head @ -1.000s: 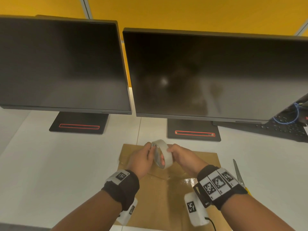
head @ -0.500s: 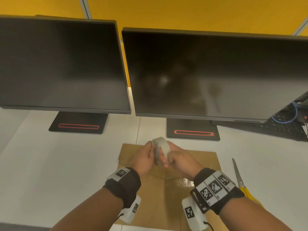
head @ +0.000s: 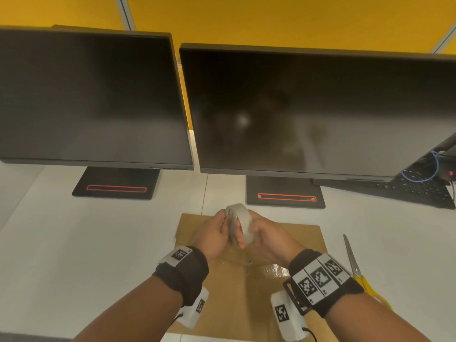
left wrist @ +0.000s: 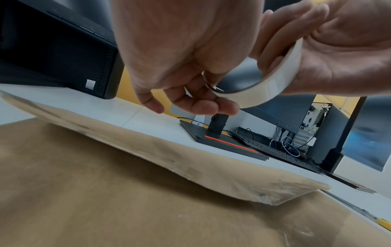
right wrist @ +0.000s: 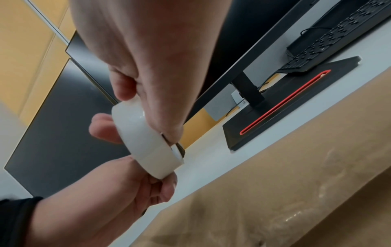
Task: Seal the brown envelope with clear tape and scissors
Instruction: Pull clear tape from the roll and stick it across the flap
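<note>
Both hands hold a roll of clear tape [head: 240,224] above the far half of a flat brown paper envelope [head: 217,290] that lies on the white worktop [head: 81,243]; the roll stands on edge, its open centre facing sideways, raised clear of the envelope; the left hand [head: 214,234] has its fingers curled round the roll's left side, fingertips [left wrist: 203,105] tucked against the inner rim in the left wrist view; the right hand [head: 267,239] wraps its palm and fingers round the roll's outer band from the right, thumb on top, gripping it too; whether a free end of tape is lifted cannot be told; the envelope's flap [left wrist: 190,160] is folded towards the person and bulges up from the body rather than lying flat, and a glossy, crinkled patch shows on the envelope near the flap's right end [head: 274,270]; a pair of scissors with grey metal blades and yellow handles [head: 355,267] lies on the worktop just beside the envelope's right edge, blades pointing away from the person, untouched; beyond the envelope stand two dark, switched-off monitors [head: 308,112] on black bases with red-outlined slots [head: 286,197]; a black keyboard [head: 417,191] and a loop of blue cable [head: 419,172] sit further off, beyond the envelope's far right corner; both wrists carry black bands with white printed marker tags [head: 318,277].
</note>
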